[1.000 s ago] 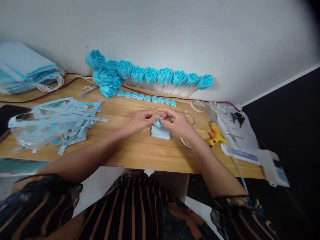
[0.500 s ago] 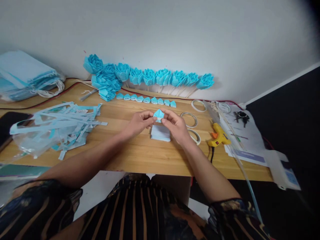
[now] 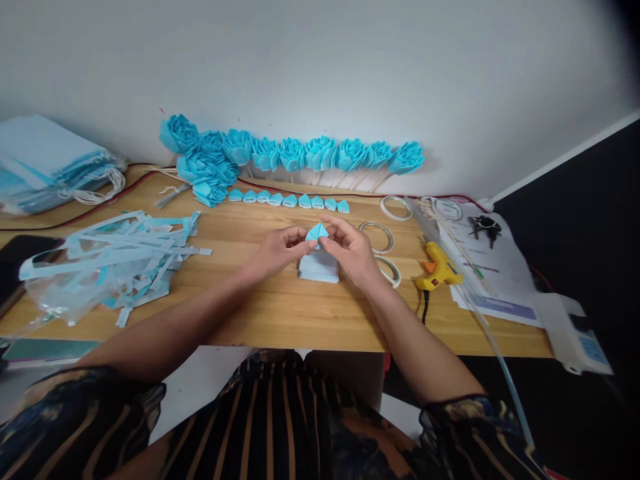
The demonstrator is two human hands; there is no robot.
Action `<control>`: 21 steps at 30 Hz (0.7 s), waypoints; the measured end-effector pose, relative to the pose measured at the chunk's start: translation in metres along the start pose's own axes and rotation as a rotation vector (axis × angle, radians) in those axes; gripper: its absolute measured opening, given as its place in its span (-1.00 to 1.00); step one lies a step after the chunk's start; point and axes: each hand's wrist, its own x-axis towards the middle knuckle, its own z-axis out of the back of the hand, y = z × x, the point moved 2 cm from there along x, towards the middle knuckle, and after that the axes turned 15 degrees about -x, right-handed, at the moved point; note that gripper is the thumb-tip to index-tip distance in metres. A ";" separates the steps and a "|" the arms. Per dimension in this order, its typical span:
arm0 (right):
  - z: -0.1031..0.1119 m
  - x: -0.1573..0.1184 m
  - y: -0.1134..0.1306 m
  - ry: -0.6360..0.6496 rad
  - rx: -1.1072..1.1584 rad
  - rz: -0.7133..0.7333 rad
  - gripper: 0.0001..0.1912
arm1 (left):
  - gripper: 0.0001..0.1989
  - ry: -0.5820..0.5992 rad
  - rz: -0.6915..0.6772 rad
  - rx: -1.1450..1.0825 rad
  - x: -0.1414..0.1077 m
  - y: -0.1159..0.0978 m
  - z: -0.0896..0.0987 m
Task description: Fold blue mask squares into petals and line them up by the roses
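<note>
The small light-blue folded piece with a pointed top, of thin sheet material (image 3: 317, 231), is near the centre of the frame, between the two hands, and its point is directed to the top of the frame. It has no clear long axis; a crease goes down from the point. The left hand (image 3: 283, 251) pinches it at the lower left side and the right hand (image 3: 351, 249) at the lower right, so neither hand is nearer. Just below it in the frame is a pale rectangular stack of thin sheets (image 3: 319, 270); whether they touch, I cannot tell. Above the hands, in the upper middle, a row of similar small blue folded pieces (image 3: 290, 201) extends almost level across the wooden worktop (image 3: 280, 313), and its right end is above the right hand.
</note>
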 end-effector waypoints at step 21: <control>0.054 -0.033 -0.012 -0.080 -1.168 0.114 -0.84 | -0.70 -0.083 -0.006 0.033 -0.003 -0.005 0.003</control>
